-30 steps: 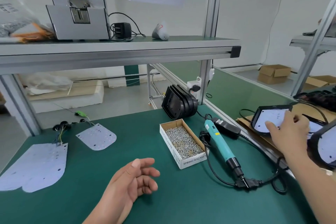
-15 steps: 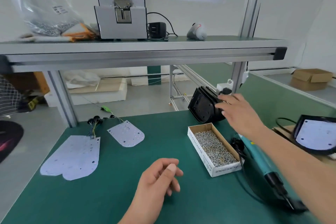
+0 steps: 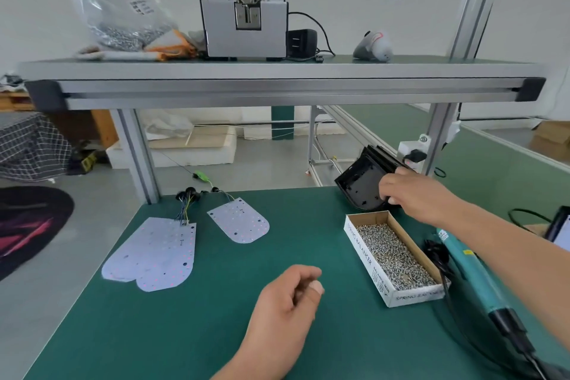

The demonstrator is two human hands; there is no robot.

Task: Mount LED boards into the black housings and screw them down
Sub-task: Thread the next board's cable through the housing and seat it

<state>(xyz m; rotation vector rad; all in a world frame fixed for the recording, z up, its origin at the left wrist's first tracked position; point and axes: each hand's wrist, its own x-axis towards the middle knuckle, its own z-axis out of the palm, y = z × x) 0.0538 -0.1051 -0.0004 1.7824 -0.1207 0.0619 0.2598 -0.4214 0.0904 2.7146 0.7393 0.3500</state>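
- While my right hand [image 3: 422, 194] reaches to the far right of the green table mat [image 3: 185, 333], its fingers curl round the edge of the front black plastic housing [image 3: 362, 185] and grip it.
- That housing leans tilted at the front of a stack of similar ones, just behind the open cardboard box of silver screws [image 3: 391, 259].
- My left hand [image 3: 287, 315] is over the mat near centre, fingers loosely curled, holding nothing. Can't tell if it touches the mat.
- The large white LED board [image 3: 154, 256] lies flat at left, with coloured wires [image 3: 185, 203] at its far edge.
- The smaller white rounded LED board [image 3: 239, 224] lies near it on the right, not touching.
- The teal electric screwdriver [image 3: 472, 271] lies right of the screw box, partly under my right forearm.
- The grey metal box machine [image 3: 245, 6] sits on the shelf above.
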